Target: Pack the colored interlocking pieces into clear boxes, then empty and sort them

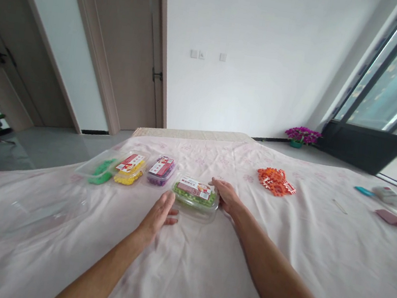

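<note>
In the middle of the cloth is a clear plastic box (194, 194) of light-green pieces, with a printed label on its lid. My right hand (227, 196) grips its right side, fingers bent round the far corner. At the box's left side is my left hand (159, 214), thumb and fingers apart; whether it touches the box I cannot tell. Left of it stand a labelled box of purple pieces (161, 171) and one of yellow pieces (129, 169). Green pieces (101, 171) lie in a clear box beyond these. To the right is a loose heap of orange interlocking pieces (276, 182).
A clear plastic container or lid (49, 211) lies at the left on the pale cloth (194, 278). On the far right are a blue object (364, 191), a filled clear bag (388, 195), a pinkish cloth piece (395, 219) and a thin stick (340, 206).
</note>
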### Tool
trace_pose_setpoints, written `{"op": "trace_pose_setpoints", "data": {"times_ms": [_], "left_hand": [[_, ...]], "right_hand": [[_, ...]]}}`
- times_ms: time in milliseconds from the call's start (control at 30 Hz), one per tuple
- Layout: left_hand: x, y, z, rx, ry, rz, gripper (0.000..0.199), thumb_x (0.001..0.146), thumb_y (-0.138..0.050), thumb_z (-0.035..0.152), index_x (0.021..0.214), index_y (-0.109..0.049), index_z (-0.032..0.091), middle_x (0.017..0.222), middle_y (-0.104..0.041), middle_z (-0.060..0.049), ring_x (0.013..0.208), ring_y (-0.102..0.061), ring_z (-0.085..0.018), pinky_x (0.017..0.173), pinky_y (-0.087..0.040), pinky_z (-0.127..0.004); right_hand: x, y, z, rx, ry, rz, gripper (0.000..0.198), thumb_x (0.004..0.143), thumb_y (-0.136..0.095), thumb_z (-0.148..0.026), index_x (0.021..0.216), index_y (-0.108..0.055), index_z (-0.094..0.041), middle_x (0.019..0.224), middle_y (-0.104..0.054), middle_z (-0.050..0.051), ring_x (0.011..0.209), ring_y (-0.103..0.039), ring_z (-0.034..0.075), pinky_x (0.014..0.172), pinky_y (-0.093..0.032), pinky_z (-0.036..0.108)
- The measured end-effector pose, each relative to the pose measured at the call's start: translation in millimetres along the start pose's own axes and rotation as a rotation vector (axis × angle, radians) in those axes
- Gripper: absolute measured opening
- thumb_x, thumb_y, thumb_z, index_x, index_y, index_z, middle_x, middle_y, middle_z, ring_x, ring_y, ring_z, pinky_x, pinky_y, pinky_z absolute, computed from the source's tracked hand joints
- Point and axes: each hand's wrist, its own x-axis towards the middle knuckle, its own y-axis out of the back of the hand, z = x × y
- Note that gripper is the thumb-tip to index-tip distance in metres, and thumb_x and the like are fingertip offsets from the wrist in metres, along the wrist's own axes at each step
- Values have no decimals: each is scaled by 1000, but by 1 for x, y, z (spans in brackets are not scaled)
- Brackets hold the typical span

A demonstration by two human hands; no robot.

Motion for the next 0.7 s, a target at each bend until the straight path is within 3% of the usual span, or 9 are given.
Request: {"op": "trace_pose_setpoints", "data": {"times_ms": [100,167,333,400,500,600,700], "left_hand": [[-4,-11,4,-179,-25,-75,65,81,-69,56,133,-41,30,138,-54,-10,100,-67,-19,83,-58,-31],[-6,-22,4,-286,-56,-84,70,78,-74,49,134,-35,32,132,-59,-9,103,-67,-19,85,-57,-32],[2,-32,10,-279,-140,91,66,75,-75,30,130,-40,32,119,-66,-5,93,-69,-16,72,-56,-25],[14,-24,23,-229,-152,158,58,77,-70,30,129,-44,32,114,-67,-4,86,-69,-15,64,-54,-22],[40,-2,54,-129,-250,234,49,79,-66,33,126,-50,28,113,-68,-4,82,-68,-15,59,-51,-20],[71,21,86,50,-340,338,42,85,-59,36,125,-54,25,112,-69,-5,84,-69,-15,63,-52,-21],[96,39,102,132,-328,388,46,84,-61,38,126,-53,20,111,-69,-8,86,-69,-17,66,-52,-23]], "right_hand": [[-7,5,-3,-35,-14,-171,31,75,-76,-41,78,-57,-17,54,-58,-5,39,-48,8,36,-42,18],[-14,9,-5,-37,-48,-324,34,71,-80,-38,83,-57,-18,61,-62,-3,44,-53,9,41,-49,20],[-27,20,-11,88,-110,-634,48,71,-80,-48,100,-57,-17,78,-71,4,68,-70,18,65,-58,30],[-29,23,-11,156,-117,-637,53,74,-77,-51,108,-57,-17,88,-74,9,79,-73,20,75,-57,33],[-26,26,-8,245,-98,-529,43,82,-73,-42,112,-59,-15,99,-74,10,88,-72,19,83,-56,33],[-21,27,-4,300,-97,-445,30,87,-69,-29,111,-60,-14,100,-73,10,89,-71,17,85,-56,31],[-19,26,-1,341,-108,-406,25,88,-66,-22,110,-61,-13,100,-72,11,89,-71,16,87,-56,31]]}}
